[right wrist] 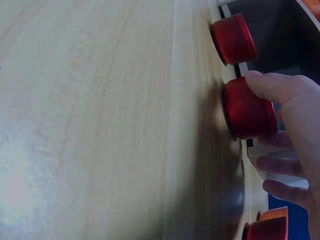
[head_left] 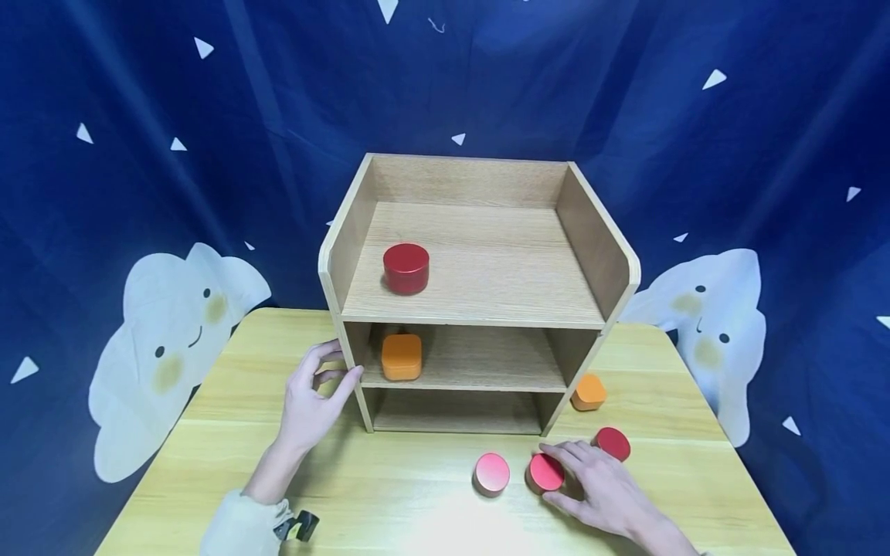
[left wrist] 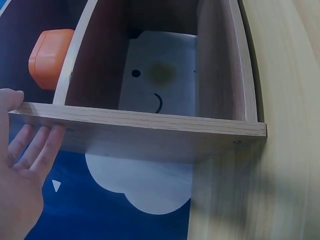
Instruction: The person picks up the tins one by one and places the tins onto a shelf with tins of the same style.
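My left hand [head_left: 310, 401] holds the left side panel of a wooden shelf unit [head_left: 480, 315], thumb at the front edge and fingers against the outside. Over the tabletop, my right hand [head_left: 598, 483] has its thumb and fingers around a round red tin [right wrist: 247, 110], which stands on the table before the shelf. A second red tin [head_left: 491, 473] stands just left of it, and another red tin [head_left: 613, 443] sits beyond the knuckles. One larger red tin [head_left: 406, 269] is on the top level. An orange square tin [head_left: 401, 357] occupies the middle level, towards the left.
Beside the shelf's right foot lies another orange square tin [head_left: 589, 392]. The shelf stands on a pale wooden table [head_left: 389, 494]. Behind it hangs a blue curtain [head_left: 487, 85] with white triangles and cloud faces.
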Motion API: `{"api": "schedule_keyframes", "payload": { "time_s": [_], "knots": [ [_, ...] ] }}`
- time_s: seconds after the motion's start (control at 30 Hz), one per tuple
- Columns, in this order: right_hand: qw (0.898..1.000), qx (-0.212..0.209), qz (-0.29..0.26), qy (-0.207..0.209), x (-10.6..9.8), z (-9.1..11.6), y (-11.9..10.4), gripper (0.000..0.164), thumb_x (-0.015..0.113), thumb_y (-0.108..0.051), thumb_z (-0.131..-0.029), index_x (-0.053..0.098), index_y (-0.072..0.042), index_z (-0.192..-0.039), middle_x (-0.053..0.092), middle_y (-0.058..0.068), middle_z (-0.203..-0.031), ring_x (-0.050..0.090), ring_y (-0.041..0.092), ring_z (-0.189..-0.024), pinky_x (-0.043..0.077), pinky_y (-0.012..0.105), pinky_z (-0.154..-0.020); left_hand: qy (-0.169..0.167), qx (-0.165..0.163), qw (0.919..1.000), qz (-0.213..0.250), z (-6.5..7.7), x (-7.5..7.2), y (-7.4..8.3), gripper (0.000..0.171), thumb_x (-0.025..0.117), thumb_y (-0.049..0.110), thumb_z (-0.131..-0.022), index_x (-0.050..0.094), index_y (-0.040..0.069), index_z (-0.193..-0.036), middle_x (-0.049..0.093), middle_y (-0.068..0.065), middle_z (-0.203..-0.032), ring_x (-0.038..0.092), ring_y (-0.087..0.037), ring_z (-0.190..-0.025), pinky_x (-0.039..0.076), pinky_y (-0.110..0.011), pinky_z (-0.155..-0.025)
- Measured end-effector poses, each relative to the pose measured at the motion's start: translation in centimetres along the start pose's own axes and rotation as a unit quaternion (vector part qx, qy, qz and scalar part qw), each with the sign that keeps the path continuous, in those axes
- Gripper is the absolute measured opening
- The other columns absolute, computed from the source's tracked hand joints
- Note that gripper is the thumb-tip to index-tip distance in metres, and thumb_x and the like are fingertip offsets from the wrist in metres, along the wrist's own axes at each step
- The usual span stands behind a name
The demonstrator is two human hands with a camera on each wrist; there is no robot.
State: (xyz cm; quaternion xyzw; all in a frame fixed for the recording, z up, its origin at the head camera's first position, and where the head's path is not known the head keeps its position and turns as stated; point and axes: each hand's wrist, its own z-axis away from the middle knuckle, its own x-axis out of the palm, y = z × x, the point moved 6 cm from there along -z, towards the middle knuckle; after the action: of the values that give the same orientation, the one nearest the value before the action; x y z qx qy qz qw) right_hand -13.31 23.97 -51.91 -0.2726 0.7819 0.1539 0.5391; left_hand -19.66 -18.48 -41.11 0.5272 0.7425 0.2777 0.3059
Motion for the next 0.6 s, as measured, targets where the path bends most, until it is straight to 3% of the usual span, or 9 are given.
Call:
{"api": "schedule_keyframes", "payload": {
  "time_s": [0.2, 0.6],
  "knots": [
    [1.000, -0.003, -0.005, 0.007, 0.21, -0.01, -0.16, 0.059, 0.091, -0.052, -0.075, 0.073, -0.025, -0.126, 0.072, -0.015, -0.113, 0.067, 0.008, -0.100, 0.064, 0.031, -0.082, 0.004, -0.005, 1.0000, 0.002, -0.09, -0.05, 0.09, 0.046, 0.076, -0.021, -0.080, 0.066, -0.010, -0.124, 0.068, -0.023, -0.113, 0.068, 0.005, -0.104, 0.066, -0.012, -0.081],
    [1.000, -0.006, -0.022, 0.008, 0.29, -0.25, -0.29, 0.058, 0.091, -0.051, -0.076, 0.073, -0.025, -0.125, 0.073, -0.015, -0.112, 0.070, 0.007, -0.100, 0.063, 0.028, -0.080, 0.002, -0.008, 1.0000, -0.003, -0.25, -0.15, 0.08, 0.045, 0.076, -0.020, -0.080, 0.066, -0.010, -0.123, 0.069, 0.001, -0.114, 0.068, 0.006, -0.104, 0.066, -0.012, -0.080]
  ]
}}
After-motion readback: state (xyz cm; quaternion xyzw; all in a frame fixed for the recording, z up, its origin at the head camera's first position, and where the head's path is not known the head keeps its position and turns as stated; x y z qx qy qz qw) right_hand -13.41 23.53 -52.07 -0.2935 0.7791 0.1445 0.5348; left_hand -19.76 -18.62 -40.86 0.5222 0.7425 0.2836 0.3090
